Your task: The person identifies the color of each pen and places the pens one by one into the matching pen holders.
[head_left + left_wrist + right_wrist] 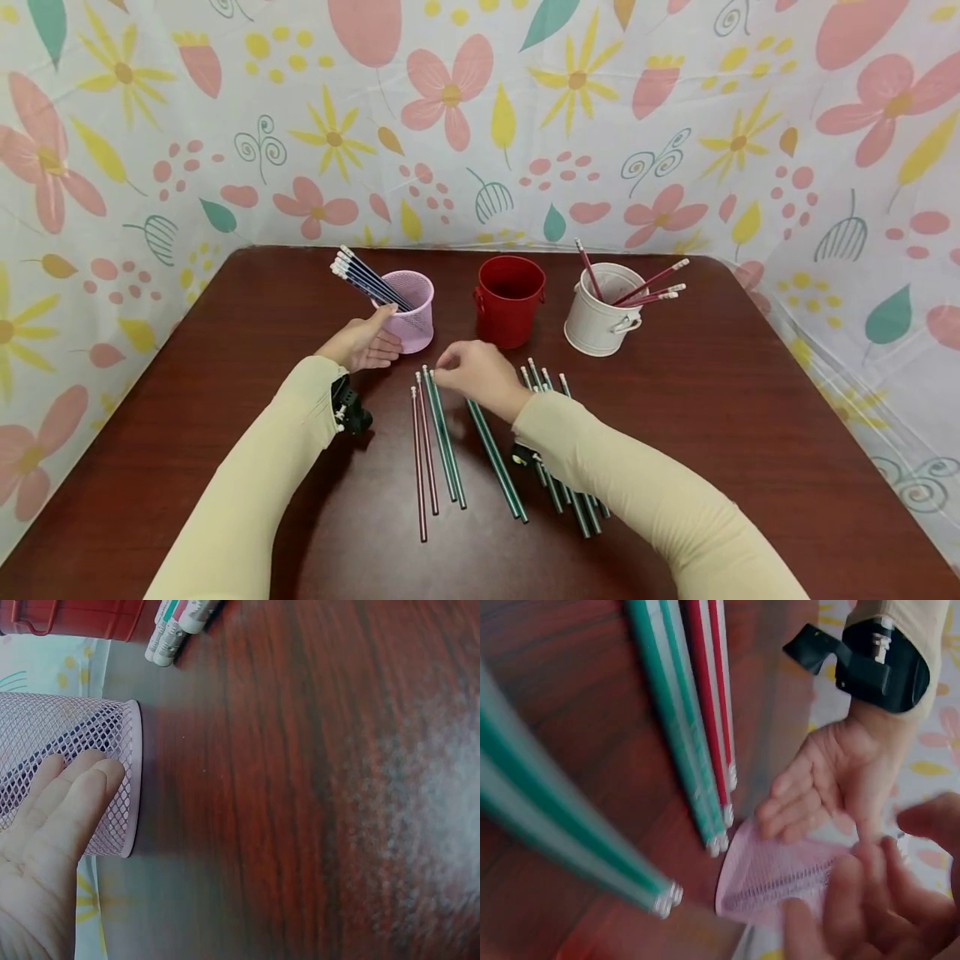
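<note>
My left hand [381, 335] rests against the side of a pink mesh cup [415, 313] that holds several dark blue pencils [365, 279]; its fingers [71, 795] lie flat on the mesh of the cup [71, 727]. My right hand [447, 368] hovers with loosely curled fingers [870, 892] just above the eraser ends of two green pencils [447, 446] lying on the table. It holds nothing that I can see. Two red pencils [423, 458] lie just left of them.
More green pencils [497, 457] lie under and beside my right forearm. A red cup [510, 298] stands mid-table, and a white cup [600, 323] with red pencils is to its right. The brown table [750, 433] is walled by flowered cloth.
</note>
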`<act>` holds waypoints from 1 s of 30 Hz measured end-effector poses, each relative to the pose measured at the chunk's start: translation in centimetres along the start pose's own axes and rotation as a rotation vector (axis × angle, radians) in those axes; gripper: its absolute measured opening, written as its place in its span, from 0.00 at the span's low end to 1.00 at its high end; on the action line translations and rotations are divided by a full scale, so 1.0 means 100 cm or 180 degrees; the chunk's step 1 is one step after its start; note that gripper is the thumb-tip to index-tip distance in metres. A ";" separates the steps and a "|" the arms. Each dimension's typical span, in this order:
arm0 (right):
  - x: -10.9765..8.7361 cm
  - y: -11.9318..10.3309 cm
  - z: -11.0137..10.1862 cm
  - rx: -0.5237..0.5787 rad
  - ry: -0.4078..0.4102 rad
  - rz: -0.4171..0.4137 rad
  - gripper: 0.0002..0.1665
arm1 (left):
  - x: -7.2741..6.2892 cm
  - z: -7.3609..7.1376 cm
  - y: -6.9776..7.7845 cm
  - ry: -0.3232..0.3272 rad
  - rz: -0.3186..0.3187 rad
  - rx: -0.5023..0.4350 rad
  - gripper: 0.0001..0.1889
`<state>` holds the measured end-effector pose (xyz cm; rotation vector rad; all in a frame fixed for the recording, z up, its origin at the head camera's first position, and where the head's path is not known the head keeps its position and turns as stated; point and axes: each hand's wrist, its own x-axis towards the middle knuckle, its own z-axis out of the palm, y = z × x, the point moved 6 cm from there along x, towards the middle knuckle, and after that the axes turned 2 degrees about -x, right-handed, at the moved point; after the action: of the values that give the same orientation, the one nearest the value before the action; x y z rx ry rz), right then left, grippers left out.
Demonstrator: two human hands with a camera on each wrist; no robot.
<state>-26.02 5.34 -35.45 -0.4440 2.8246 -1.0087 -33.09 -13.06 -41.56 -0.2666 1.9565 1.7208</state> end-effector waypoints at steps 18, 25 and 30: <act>0.010 0.000 0.062 -0.1179 -0.1671 0.0297 0.18 | 0.002 0.003 -0.002 0.0114 -0.0041 -0.0107 0.36; 0.007 -0.005 0.073 -0.1655 -0.1650 0.0211 0.16 | 0.002 0.000 -0.002 0.0130 -0.0011 -0.0088 0.39; 0.005 -0.006 0.077 -0.1755 -0.1652 0.0220 0.16 | 0.002 0.000 -0.002 0.0124 -0.0002 -0.0065 0.40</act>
<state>-24.85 0.11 -41.06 -0.5512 2.5599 -0.0524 -33.13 -13.07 -41.87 -0.3102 1.9671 1.7484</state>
